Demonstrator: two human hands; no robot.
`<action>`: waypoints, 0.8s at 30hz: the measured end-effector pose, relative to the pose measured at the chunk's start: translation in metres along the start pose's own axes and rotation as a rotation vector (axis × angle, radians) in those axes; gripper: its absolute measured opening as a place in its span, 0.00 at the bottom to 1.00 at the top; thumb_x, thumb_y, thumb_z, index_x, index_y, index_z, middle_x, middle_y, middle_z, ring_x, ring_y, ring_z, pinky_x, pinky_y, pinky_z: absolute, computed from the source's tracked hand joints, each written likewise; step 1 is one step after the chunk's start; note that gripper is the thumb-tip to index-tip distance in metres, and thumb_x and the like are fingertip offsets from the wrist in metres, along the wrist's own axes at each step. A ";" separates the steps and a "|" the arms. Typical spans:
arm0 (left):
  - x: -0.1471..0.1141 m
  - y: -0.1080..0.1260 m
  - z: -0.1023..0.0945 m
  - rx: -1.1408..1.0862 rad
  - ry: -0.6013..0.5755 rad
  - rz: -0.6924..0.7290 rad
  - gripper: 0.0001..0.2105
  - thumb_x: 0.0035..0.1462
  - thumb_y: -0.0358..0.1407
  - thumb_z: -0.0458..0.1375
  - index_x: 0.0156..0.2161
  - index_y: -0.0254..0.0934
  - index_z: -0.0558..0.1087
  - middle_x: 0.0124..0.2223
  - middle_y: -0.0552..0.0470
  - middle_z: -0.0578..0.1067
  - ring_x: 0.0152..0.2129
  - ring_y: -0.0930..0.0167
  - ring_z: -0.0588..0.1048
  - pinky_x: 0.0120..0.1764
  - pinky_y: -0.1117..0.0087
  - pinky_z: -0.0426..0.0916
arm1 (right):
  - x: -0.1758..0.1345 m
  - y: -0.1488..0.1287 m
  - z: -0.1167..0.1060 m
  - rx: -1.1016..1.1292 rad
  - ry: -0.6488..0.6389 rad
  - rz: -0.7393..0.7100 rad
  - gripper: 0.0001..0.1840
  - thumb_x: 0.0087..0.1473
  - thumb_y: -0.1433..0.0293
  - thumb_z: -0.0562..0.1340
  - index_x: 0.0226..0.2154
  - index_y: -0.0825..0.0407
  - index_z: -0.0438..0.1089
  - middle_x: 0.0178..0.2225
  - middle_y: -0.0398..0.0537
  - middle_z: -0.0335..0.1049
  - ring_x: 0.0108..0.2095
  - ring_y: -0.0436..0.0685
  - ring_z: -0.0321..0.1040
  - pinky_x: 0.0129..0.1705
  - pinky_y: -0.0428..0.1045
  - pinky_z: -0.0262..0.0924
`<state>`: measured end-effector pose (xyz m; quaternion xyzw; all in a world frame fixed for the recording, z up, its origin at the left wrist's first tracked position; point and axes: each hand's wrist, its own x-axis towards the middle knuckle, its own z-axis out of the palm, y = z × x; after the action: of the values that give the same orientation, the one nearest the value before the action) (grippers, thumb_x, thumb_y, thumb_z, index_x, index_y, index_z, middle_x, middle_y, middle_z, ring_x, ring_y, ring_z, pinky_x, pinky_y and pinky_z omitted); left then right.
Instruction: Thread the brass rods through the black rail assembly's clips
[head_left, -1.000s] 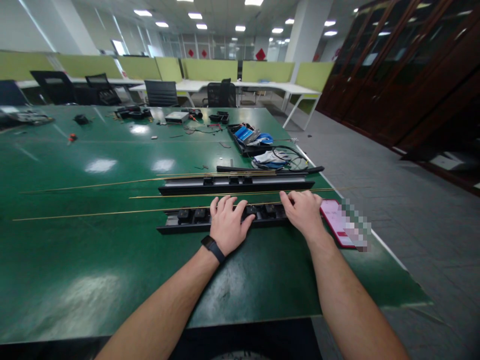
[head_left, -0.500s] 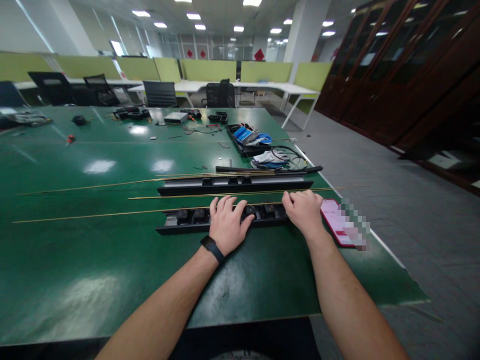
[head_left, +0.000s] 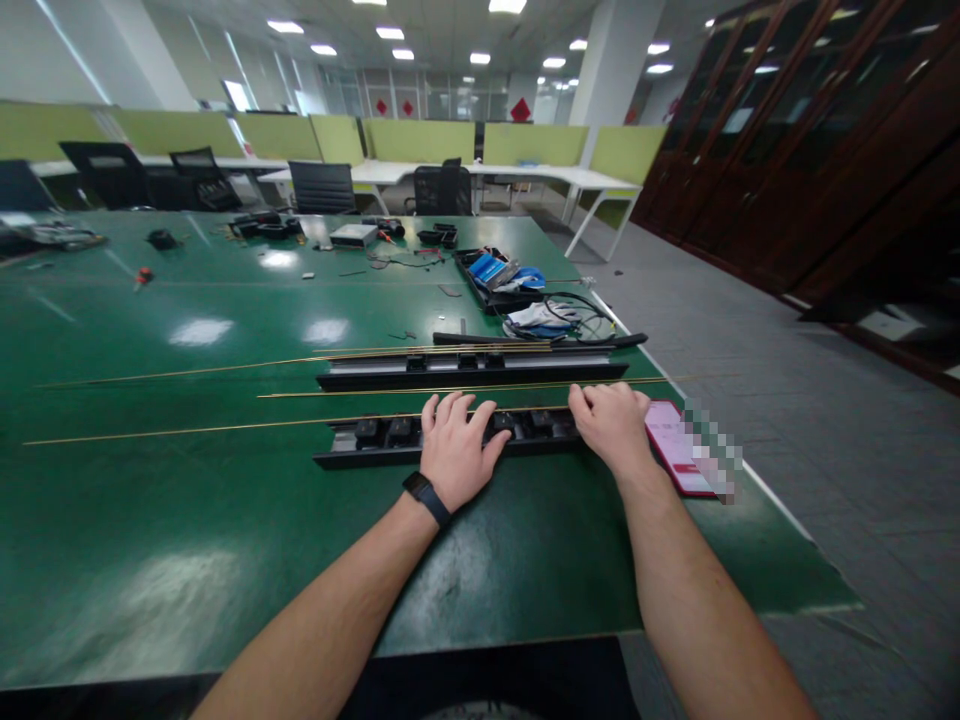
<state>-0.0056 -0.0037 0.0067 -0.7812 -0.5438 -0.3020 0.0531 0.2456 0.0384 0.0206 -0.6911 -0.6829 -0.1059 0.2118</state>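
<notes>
A black rail (head_left: 367, 460) with a row of square black blocks (head_left: 401, 431) along its channel lies crosswise in front of me. My left hand (head_left: 457, 445) reaches over its middle, fingers curled across the far side and thumb out to the right. At the rail's right end my right hand (head_left: 613, 425) is closed, thumb and forefinger pinched at a thin brass rod (head_left: 187, 431). This rod runs along the rail's far edge, passes at my left fingers and sticks out far to the left. The tip inside the pinch is hidden.
Beyond the rail lie more brass rods (head_left: 330, 393) and a second black rail (head_left: 480, 378). To the right, a phone (head_left: 675, 440) sits near the table edge. Farther back are a black tray (head_left: 480, 290) of blue parts, a white glove (head_left: 544, 318) and coiled cables.
Both hands keep nearly the same pose on the rail and rod. The whole view has shifted very slightly.
</notes>
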 end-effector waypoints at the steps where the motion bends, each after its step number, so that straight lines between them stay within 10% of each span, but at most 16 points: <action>1: 0.000 0.000 0.000 -0.001 0.000 -0.001 0.19 0.67 0.48 0.58 0.57 0.44 0.75 0.59 0.42 0.76 0.62 0.55 0.68 0.68 0.45 0.52 | 0.000 -0.001 0.000 0.030 0.005 -0.006 0.25 0.69 0.58 0.53 0.24 0.50 0.72 0.31 0.51 0.77 0.39 0.60 0.62 0.45 0.57 0.42; 24: 0.000 0.000 0.002 0.003 0.003 -0.002 0.18 0.68 0.48 0.57 0.57 0.44 0.75 0.59 0.42 0.76 0.62 0.55 0.68 0.68 0.46 0.53 | 0.001 0.001 0.001 -0.057 0.025 0.004 0.27 0.68 0.63 0.52 0.22 0.51 0.74 0.29 0.53 0.78 0.37 0.60 0.62 0.42 0.57 0.41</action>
<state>-0.0048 -0.0034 0.0053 -0.7802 -0.5448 -0.3026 0.0548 0.2470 0.0394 0.0201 -0.6969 -0.6755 -0.1334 0.2007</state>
